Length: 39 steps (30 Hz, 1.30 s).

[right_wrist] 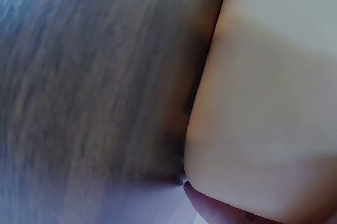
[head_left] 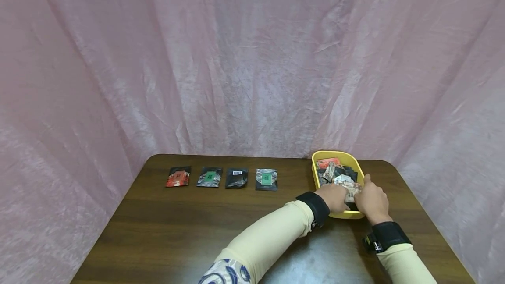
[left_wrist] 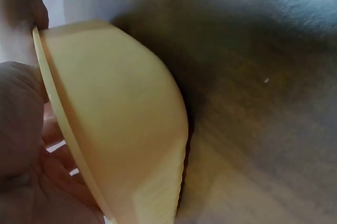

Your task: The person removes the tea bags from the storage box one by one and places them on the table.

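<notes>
A yellow basket [head_left: 344,214] stands at the right back of the table, filled with small packets. My left hand [head_left: 333,197] reaches over its near left rim, fingertips down among the packets. My right hand [head_left: 372,200] is at its right rim, index finger pointing forward along the edge. Between both hands lies a packet with a beige label [head_left: 351,190], its edges right at my fingers; I cannot tell whether either hand grips it. In the left wrist view, the left hand [left_wrist: 21,129] is behind the basket's rim, over the basket wall [left_wrist: 116,103]. The right wrist view is blurred.
Left of the basket, a row of packets lies on the brown table [head_left: 189,218]: a red-labelled one [head_left: 178,177], a green-labelled one [head_left: 210,177], a black one with a white barcode label [head_left: 236,178] and another green-labelled one [head_left: 266,179]. Pink curtain [head_left: 252,65] hangs behind.
</notes>
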Motion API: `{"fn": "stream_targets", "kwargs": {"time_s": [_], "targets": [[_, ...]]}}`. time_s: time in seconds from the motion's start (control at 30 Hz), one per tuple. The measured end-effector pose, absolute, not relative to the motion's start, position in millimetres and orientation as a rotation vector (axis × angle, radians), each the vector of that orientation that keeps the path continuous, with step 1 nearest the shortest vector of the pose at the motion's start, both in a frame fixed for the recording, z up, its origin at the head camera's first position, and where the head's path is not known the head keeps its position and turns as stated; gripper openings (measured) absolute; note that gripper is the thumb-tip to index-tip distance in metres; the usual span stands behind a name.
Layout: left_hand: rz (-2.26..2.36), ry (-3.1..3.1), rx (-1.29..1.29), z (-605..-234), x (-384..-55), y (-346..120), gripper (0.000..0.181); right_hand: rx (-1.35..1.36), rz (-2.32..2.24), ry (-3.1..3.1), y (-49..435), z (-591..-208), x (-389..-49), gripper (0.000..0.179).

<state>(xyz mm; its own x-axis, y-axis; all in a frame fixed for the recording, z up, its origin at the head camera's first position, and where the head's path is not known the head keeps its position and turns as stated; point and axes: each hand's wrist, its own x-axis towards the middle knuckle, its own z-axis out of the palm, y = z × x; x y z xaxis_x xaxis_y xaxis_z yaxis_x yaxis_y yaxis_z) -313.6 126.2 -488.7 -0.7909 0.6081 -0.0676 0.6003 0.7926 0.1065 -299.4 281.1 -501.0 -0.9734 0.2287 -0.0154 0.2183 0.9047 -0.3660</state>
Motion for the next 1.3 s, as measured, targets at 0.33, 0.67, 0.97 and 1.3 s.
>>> {"fn": "stream_targets", "kwargs": {"time_s": [0.33,0.67,0.97,1.3], "targets": [[-0.322,2.973,0.971,-489.1,-315.2,136.2,0.03,-0.34,0.583,-3.026,280.7,-503.0,-298.7,0.082],[-0.466,3.001,1.282,-502.1,-318.4,139.5,0.025,-0.33,0.568,-3.03,276.4,-501.1,-296.4,0.083],[-0.503,2.957,1.344,-492.3,-313.0,134.8,0.021,-0.315,0.547,-3.03,278.4,-498.6,-293.0,0.084],[-0.538,3.05,1.462,-482.1,-301.5,123.4,0.022,-0.274,0.514,-3.018,278.8,-499.7,-291.3,0.079]]}}
